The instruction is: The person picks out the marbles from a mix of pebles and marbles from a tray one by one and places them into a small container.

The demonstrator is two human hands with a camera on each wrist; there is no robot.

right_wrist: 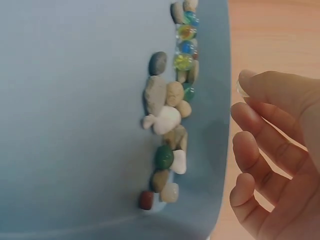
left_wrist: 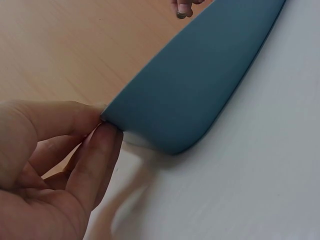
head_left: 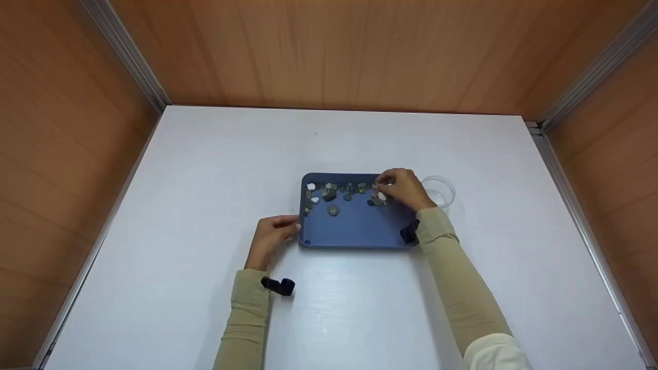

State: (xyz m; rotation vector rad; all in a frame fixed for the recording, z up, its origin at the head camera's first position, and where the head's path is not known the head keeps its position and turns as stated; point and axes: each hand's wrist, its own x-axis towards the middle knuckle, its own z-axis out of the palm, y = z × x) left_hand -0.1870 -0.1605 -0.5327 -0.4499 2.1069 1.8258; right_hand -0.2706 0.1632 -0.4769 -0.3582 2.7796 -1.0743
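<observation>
A blue rectangular tray (head_left: 360, 226) lies on the table with pebbles and glass marbles in it. My left hand (head_left: 270, 236) pinches the tray's left rim between thumb and fingers, as the left wrist view also shows. Above the tray's far right edge, my right hand (head_left: 406, 189) holds a small glassy marble (right_wrist: 241, 89) between thumb and forefinger, mostly covered by the fingertips. Along the tray wall in the right wrist view run glass marbles (right_wrist: 183, 62), a white pebble (right_wrist: 167, 120), a grey pebble (right_wrist: 155, 95) and a dark green stone (right_wrist: 164, 156).
A clear round container (head_left: 453, 194) stands right of the tray, partly behind my right wrist. One flat round stone (head_left: 333, 210) sits apart inside the tray, and a dark marble (head_left: 307, 242) is in its near left corner. Wooden panels (head_left: 339, 56) enclose the white table.
</observation>
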